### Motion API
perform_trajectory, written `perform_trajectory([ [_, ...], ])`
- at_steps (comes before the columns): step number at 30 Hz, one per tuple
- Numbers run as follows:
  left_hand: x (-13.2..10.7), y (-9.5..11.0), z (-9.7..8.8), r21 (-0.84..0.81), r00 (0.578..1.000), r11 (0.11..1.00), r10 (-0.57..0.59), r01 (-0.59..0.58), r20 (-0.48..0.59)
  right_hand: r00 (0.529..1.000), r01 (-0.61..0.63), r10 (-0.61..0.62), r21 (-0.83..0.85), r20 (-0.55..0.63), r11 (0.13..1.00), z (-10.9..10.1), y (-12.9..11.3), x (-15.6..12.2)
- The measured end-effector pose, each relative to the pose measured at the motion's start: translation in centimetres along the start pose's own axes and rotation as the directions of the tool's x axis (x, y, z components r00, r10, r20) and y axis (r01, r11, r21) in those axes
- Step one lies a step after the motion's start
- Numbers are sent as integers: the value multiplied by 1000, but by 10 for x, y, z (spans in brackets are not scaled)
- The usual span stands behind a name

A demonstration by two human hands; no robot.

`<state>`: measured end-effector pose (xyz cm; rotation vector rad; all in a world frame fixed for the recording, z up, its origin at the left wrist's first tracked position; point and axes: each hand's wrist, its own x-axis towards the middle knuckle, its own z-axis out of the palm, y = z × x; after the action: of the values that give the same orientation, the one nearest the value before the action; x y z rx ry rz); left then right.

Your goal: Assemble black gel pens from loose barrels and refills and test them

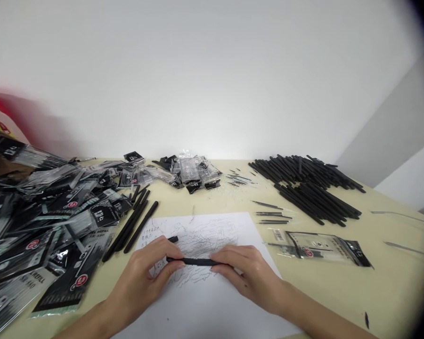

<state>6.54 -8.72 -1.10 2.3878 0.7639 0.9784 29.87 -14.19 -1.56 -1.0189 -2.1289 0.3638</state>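
A black pen [198, 262] is held level between my two hands, above a white sheet of paper [212, 308] covered with scribbled lines. My left hand [148, 267] pinches its left end between thumb and forefinger. At the right end, my right hand [245, 267] grips it the same way. A short black piece like a pen cap [173, 239] shows just beyond my left forefinger; whether it lies on the paper or rests in my hand, I cannot tell. Several black pens [141, 226] lie left of the paper.
Plastic refill packets [81, 263] heap up on the left, with crumpled wrappers [194, 172] at the back. Rows of black pens [314, 202] lie at the back right. Loose refills [272, 214] and an opened refill packet [325, 247] are right of the paper.
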Motion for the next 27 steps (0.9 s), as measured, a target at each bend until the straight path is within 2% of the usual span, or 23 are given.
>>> perform_trajectory([
  [4, 0, 1, 0, -16, 999, 999, 38, -38, -15, 984, -173, 165, 140, 64, 975, -1, -6, 3],
  [7, -1, 1, 1, -13, 999, 999, 50, -51, -20, 937, -343, 308, 269, 167, 900, 0, -6, 5],
  [10, -1, 0, 3, 28, 998, 997, 67, -66, -19, 895, -444, 391, 357, 214, 822, 2, -4, 6],
  [17, -2, -3, 4, 185, 991, 975, 109, -122, 79, 896, -445, 402, 400, 190, 802, 6, -4, 5],
  [22, -1, -1, 3, 194, 996, 978, 73, -81, 46, 895, -444, 427, 322, 126, 836, 4, -3, 7],
  [27, 0, 0, 3, 169, 995, 981, 92, -95, 25, 888, -459, 434, 309, 151, 833, 2, -4, 7],
])
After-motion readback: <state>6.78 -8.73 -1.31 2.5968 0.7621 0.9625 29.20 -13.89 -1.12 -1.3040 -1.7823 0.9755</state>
